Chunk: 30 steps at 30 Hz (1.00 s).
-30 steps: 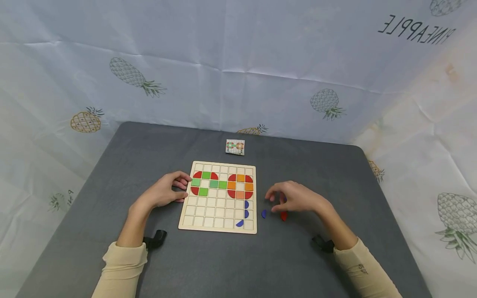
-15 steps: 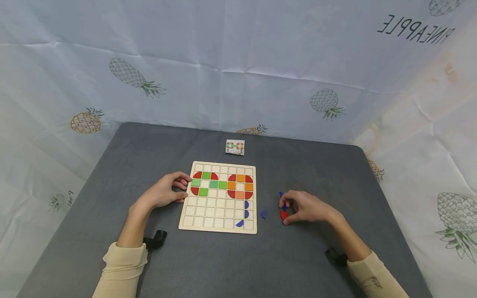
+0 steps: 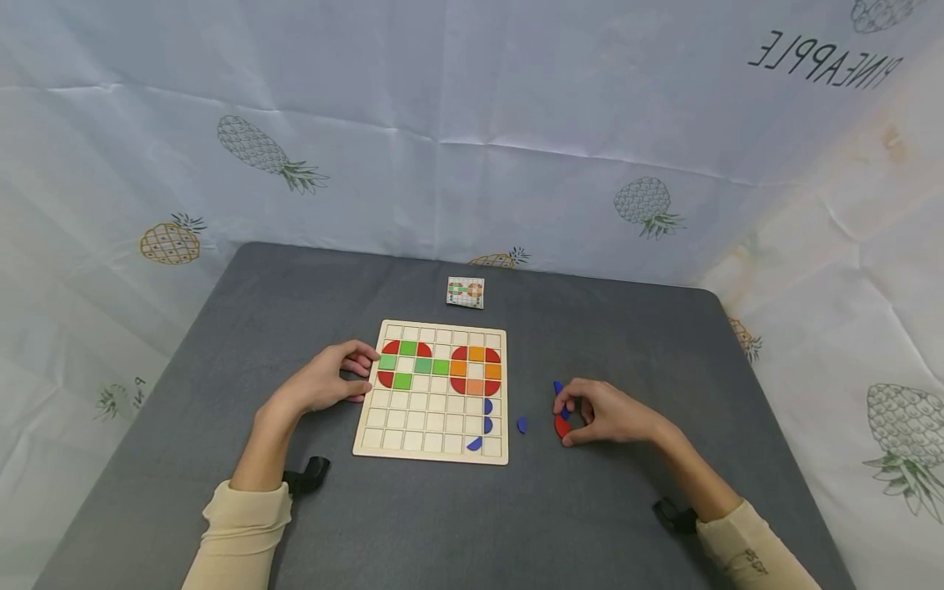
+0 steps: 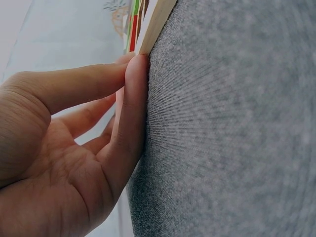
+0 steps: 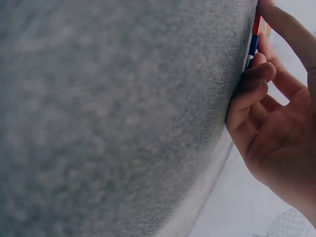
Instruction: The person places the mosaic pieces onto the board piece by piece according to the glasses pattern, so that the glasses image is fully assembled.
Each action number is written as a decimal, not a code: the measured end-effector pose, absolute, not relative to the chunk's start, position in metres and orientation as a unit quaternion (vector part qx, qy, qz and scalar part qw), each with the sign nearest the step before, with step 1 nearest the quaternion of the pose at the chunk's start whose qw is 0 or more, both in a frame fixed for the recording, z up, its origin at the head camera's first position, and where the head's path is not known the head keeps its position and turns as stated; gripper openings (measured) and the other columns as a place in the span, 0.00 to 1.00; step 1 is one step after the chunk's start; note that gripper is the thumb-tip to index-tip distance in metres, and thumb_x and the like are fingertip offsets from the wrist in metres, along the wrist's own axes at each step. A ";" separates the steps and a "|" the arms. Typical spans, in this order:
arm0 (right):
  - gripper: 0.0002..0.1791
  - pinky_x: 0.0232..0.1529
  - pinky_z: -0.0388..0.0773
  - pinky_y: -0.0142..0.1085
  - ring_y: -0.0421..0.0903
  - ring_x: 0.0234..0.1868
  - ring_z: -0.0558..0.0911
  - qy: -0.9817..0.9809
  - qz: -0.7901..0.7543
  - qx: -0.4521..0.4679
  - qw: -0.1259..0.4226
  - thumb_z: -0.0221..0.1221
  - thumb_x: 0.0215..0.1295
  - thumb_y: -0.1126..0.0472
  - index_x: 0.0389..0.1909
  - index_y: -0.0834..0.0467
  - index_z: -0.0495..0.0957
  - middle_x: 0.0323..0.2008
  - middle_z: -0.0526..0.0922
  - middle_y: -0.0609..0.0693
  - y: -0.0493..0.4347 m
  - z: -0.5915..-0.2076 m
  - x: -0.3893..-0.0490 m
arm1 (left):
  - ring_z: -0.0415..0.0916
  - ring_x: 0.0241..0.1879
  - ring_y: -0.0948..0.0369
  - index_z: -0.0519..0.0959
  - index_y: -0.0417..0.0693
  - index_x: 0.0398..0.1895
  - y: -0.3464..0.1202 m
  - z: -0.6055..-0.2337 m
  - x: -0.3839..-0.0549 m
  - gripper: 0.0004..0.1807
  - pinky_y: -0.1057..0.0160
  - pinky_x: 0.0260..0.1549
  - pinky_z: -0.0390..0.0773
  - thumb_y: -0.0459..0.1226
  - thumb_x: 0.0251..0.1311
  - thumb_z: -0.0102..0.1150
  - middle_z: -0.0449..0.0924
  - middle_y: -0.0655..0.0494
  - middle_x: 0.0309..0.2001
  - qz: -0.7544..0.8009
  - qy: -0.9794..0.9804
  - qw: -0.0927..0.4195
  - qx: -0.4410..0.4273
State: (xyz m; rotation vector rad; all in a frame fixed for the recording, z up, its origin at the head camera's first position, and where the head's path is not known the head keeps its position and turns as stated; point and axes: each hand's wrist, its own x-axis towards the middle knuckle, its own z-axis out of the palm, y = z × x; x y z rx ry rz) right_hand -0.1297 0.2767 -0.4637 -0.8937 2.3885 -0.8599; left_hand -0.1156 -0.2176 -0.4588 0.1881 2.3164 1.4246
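Right hand (image 3: 601,414) curls over a red piece (image 3: 561,426), half hiding it; left hand (image 3: 324,378), loosely spread, touches the board (image 3: 431,426) edge.

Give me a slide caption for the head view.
Left hand steadies the board; right hand gathers loose pieces beside it.

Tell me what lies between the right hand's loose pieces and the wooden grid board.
Only one loose blue piece lies on the grey table between the right hand, which is at a red piece, and the wooden grid board. Nothing else intervenes.
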 end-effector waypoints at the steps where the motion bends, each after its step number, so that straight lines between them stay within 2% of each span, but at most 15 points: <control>1: 0.20 0.31 0.75 0.27 0.32 0.29 0.72 0.865 -0.313 -0.323 0.224 0.81 0.60 0.54 0.48 0.52 0.85 0.39 0.80 0.50 0.277 -0.464 -0.130 | 0.75 0.52 0.49 0.73 0.30 0.67 -0.218 -0.459 -0.115 0.26 0.61 0.38 0.91 0.23 0.67 0.68 0.75 0.37 0.52 0.511 0.832 0.206 0.068; 8: 0.19 0.31 0.75 0.27 0.32 0.30 0.72 0.863 -0.316 -0.330 0.218 0.81 0.61 0.54 0.48 0.52 0.85 0.39 0.80 0.49 0.278 -0.466 -0.131 | 0.75 0.52 0.49 0.74 0.31 0.67 -0.217 -0.459 -0.116 0.26 0.61 0.38 0.91 0.24 0.67 0.68 0.76 0.37 0.52 0.510 0.833 0.205 0.065; 16: 0.21 0.29 0.73 0.26 0.31 0.28 0.71 0.862 -0.324 -0.330 0.205 0.83 0.57 0.52 0.47 0.52 0.85 0.37 0.78 0.49 0.278 -0.469 -0.129 | 0.76 0.52 0.49 0.74 0.31 0.67 -0.218 -0.459 -0.116 0.26 0.61 0.38 0.91 0.24 0.67 0.68 0.76 0.37 0.52 0.510 0.833 0.205 0.063; 30: 0.18 0.31 0.74 0.27 0.34 0.30 0.72 0.872 -0.308 -0.329 0.190 0.80 0.62 0.52 0.49 0.47 0.86 0.37 0.78 0.47 0.267 -0.462 -0.123 | 0.75 0.52 0.49 0.73 0.31 0.67 -0.218 -0.459 -0.116 0.26 0.60 0.39 0.92 0.24 0.68 0.68 0.76 0.36 0.53 0.507 0.834 0.206 0.069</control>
